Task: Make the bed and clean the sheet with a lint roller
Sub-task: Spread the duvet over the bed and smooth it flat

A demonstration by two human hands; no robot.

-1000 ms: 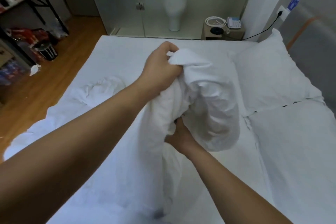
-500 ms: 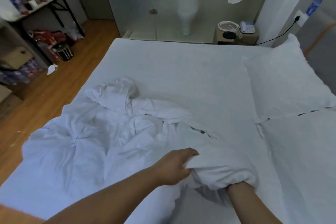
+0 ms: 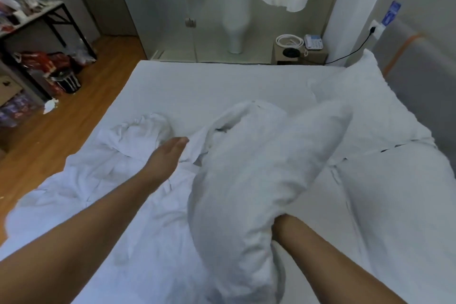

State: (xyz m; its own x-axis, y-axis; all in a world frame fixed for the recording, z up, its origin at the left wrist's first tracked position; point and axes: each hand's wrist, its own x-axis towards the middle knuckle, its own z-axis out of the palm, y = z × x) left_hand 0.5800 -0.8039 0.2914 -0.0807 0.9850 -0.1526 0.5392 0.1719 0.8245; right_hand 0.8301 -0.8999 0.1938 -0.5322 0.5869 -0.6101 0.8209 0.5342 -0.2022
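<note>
A white bed [image 3: 222, 86] with a smooth sheet fills the view. A crumpled white duvet cover [image 3: 103, 175] lies across its left half. Part of that bedding stands up as a puffy white bundle [image 3: 259, 168] in the middle. My right hand [image 3: 283, 226] is pushed into the bundle from below; only the wrist and heel of the hand show, the fingers are hidden. My left hand [image 3: 170, 153] stretches out flat with straight fingers, its tips at the cloth's folded edge left of the bundle. No lint roller is in view.
Two white pillows [image 3: 365, 111] lie at the bed's right side against a grey headboard [image 3: 419, 64]. Beyond the bed, a small nightstand [image 3: 298, 53] carries a phone and a coiled cable. At left, a black-framed table [image 3: 49, 15] with clutter stands on the wooden floor.
The bundle has risen from low on the bed to upright on my right arm. My left hand has let go of the cloth and now reaches out flat.
</note>
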